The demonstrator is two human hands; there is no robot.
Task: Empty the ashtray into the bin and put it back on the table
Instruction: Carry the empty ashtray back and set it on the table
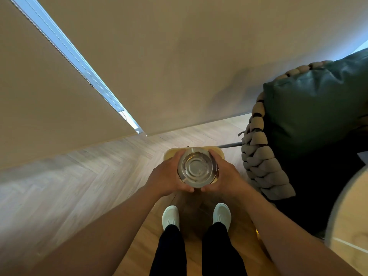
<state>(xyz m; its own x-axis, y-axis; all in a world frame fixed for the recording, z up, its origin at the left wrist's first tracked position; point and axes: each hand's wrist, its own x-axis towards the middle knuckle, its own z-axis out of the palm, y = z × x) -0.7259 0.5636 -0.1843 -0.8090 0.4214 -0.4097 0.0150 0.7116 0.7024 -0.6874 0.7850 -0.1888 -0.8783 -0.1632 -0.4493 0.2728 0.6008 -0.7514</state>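
A view looking straight down from a person's head shows both bare forearms reaching forward to hold a round, shiny metal ashtray between the two hands. The left hand cups the ashtray's left side and the right hand cups its right side; the fingers of each curl around the rim at the far edge, and the thumbs nearly meet at the near edge, so both hands are closed firmly around it. The ashtray is held level with its open side up, and its inside shows concentric rings with a few small dark specks. Directly beneath and behind it is a pale yellow object with rounded corners, mostly hidden by the hands; whether it is the bin cannot be told. Below the hands, two white shoes and dark trouser legs stand on a wooden herringbone floor. To the right stands a chair with a thick braided beige edge and a dark green cushion. Beige roller blinds cover the window ahead.
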